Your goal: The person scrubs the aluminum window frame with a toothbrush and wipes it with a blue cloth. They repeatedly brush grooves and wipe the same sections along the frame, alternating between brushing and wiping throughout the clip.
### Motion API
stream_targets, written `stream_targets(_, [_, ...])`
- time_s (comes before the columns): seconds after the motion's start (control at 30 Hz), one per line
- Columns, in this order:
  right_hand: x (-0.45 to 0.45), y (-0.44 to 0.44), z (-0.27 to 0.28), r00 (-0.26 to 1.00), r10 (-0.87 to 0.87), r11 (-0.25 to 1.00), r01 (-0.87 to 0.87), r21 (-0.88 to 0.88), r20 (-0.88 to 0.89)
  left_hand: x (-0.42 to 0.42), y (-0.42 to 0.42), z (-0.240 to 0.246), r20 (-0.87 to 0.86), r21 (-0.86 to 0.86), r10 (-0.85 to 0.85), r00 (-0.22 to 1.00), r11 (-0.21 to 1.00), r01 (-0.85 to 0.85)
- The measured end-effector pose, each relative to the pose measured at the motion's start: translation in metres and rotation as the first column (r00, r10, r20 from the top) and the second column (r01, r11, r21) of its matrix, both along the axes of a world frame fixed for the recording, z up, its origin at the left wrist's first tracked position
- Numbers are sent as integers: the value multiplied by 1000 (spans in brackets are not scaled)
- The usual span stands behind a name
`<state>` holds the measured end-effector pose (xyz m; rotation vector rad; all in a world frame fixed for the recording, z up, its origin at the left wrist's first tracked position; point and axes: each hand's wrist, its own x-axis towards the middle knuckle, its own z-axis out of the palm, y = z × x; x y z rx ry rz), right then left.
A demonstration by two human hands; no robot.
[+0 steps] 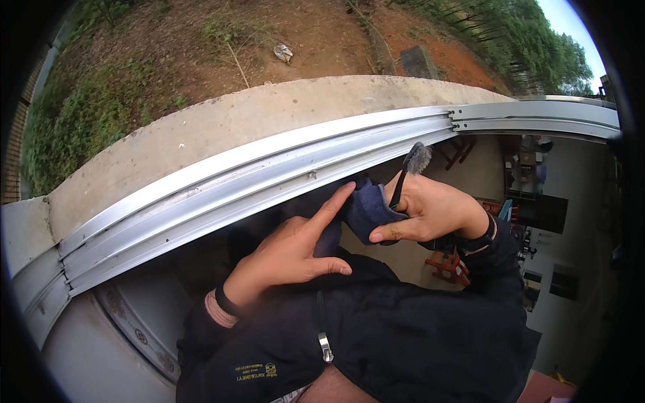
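My right hand (428, 209) grips a dark blue cloth (370, 209) together with the black handle of a small brush (417, 158), whose grey bristles point upward beside the window track. The cloth is bunched below my fingers. My left hand (289, 252) has its index finger stretched to the cloth's left edge and its thumb apart; nothing shows in its grasp. Just beyond both hands runs an aluminium sliding-window track (262, 169) with several grooves. A small bit of debris (312, 175) lies on its near rail.
Outside the track is a concrete sill (242, 113), then bare soil and plants. A metal side frame (534, 118) meets the track at the right. Indoors, wooden chairs (447, 267) stand beyond my right arm, and a patterned tiled surface (136, 327) is at the lower left.
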<state>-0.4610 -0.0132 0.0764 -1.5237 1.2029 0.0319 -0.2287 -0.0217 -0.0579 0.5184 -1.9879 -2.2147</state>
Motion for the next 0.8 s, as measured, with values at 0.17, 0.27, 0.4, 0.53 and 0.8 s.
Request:
stream_targets(0.17, [27, 20, -30, 999, 16, 991, -19, -134, -29, -17, 9, -7, 20, -182, 79, 997, 981, -74])
stream_targets(0.27, [24, 28, -29, 988, -153, 881, 124, -456, -27, -5, 7, -7, 60, -146, 194, 979, 972, -184])
stream_targets(0.4, [17, 27, -20, 793, -536, 776, 598, -200, 290, 11, -2, -2, 44, -114, 244, 969, 965, -238])
stream_targets(0.53, [5, 13, -9, 707, -534, 583, 705, -404, 463, 24, -4, 1, 32, -225, 260, 965, 943, -246])
stream_targets(0.8, [-29, 2, 13, 858, -68, 746, -296, -597, -509, 55, 3, -1, 45, -261, 376, 926, 899, -352])
